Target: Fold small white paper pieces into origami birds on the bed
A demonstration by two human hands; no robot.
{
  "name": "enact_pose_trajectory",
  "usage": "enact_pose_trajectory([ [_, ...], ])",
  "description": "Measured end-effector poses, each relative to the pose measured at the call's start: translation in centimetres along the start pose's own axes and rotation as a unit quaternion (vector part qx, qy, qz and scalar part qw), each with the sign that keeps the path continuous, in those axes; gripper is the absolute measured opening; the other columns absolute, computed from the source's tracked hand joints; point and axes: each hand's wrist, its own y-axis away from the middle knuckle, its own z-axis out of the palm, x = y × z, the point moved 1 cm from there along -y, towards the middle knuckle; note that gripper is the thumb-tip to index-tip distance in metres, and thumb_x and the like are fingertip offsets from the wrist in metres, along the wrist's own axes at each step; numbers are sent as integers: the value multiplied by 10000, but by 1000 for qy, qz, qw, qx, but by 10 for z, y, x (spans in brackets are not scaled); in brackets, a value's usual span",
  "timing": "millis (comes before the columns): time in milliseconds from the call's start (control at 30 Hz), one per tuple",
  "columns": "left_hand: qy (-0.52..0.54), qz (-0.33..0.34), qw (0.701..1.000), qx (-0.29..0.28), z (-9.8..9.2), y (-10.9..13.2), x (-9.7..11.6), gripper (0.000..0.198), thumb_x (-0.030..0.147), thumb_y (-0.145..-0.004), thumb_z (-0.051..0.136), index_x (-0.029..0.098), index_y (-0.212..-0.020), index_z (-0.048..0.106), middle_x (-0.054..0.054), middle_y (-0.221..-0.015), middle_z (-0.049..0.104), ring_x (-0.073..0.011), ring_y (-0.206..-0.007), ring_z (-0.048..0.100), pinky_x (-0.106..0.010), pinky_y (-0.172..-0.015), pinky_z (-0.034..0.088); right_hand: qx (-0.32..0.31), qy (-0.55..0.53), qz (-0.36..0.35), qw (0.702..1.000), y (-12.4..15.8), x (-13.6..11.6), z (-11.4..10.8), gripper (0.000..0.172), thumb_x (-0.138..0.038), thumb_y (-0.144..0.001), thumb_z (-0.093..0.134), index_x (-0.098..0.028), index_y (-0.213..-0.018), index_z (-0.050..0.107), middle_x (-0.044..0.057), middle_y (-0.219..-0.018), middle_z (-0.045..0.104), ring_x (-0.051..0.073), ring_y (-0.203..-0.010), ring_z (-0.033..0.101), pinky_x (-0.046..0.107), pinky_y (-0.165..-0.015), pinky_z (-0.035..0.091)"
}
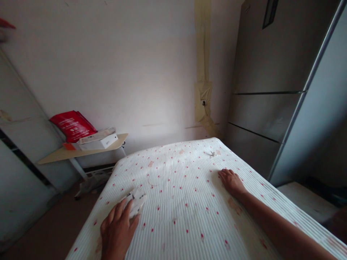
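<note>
My left hand [117,224] is at the near left, its fingers and thumb closed on a crumpled white piece with dark marks [138,199], which looks like a cloth or a paper wipe. It presses this piece against a white ribbed cover with small red dots [173,216]. Farther right, my right hand [230,180] lies palm down on the cover, fingers stretched forward and holding nothing visible. Beyond its fingertips lies a small white scrap [213,154], too small to name. A thin curved line, perhaps a hair or thread [151,182], shows near the middle of the cover.
A grey refrigerator [260,72] stands along the right side. At the left, a small table [62,154] bears a red bag [73,125] and a white box [101,142]. Behind is a pale wall [121,72] with a taped strip and a socket [203,103].
</note>
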Motion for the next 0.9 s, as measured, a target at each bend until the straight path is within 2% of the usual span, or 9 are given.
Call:
enact_pose_trajectory([
  [133, -2, -15, 1000, -27, 0, 2, 1, 406, 356, -804, 422, 205, -1152, 566, -101, -1269, 519, -277, -1160, 412, -450, -915, 321, 3, -15, 4, 1000, 0, -2, -3, 314, -236, -890, 372, -199, -1072, 625, 92, -1103, 601, 236, -1005, 492, 320, -804, 382],
  [300, 5, 6, 1000, -11, -1, 3, 8, 386, 331, -808, 414, 191, -1117, 598, -105, -1256, 535, -275, -1184, 396, -451, -938, 283, 7, -49, 14, 999, -8, 6, -6, 271, -179, -832, 440, -200, -981, 665, 64, -1015, 640, 192, -944, 537, 256, -805, 383],
  [367, 8, 15, 1000, -5, -1, 4, 11, 368, 332, -803, 422, 211, -1091, 616, -90, -1237, 554, -271, -1175, 408, -448, -935, 282, 15, -63, 38, 997, -20, 14, -6, 261, -166, -816, 447, -196, -934, 678, 59, -974, 654, 175, -908, 563, 233, -781, 393],
  [500, 26, 42, 998, 26, -3, 4, 16, 340, 320, -794, 435, 245, -1056, 638, -68, -1201, 585, -270, -1136, 446, -447, -918, 293, 52, -75, 125, 988, -58, 28, -4, 289, -255, -825, 453, -167, -1019, 648, 87, -1044, 628, 191, -889, 587, 250, -711, 413],
  [667, 70, 99, 992, 44, -7, 3, 30, 293, 284, -784, 469, 259, -1001, 665, -53, -1126, 631, -262, -1062, 503, -413, -885, 337, 68, -87, 204, 973, -107, 26, 7, 331, -354, -816, 463, -178, -1029, 646, 111, -1056, 613, 211, -873, 599, 266, -639, 416],
  [800, 130, 130, 982, 41, -11, -4, 51, 264, 245, -784, 485, 266, -968, 672, -39, -1062, 654, -242, -1019, 525, -387, -852, 378, 63, -99, 246, 962, -127, 19, 16, 342, -356, -815, 444, -167, -1004, 656, 149, -1048, 609, 237, -847, 612, 288, -606, 415],
  [900, 208, 124, 970, 25, -12, -13, 71, 258, 217, -774, 489, 245, -956, 670, -45, -1003, 661, -229, -974, 539, -391, -867, 397, 59, -107, 252, 960, -131, 14, 15, 324, -307, -816, 414, -151, -924, 677, 160, -966, 632, 242, -802, 616, 291, -580, 402],
])
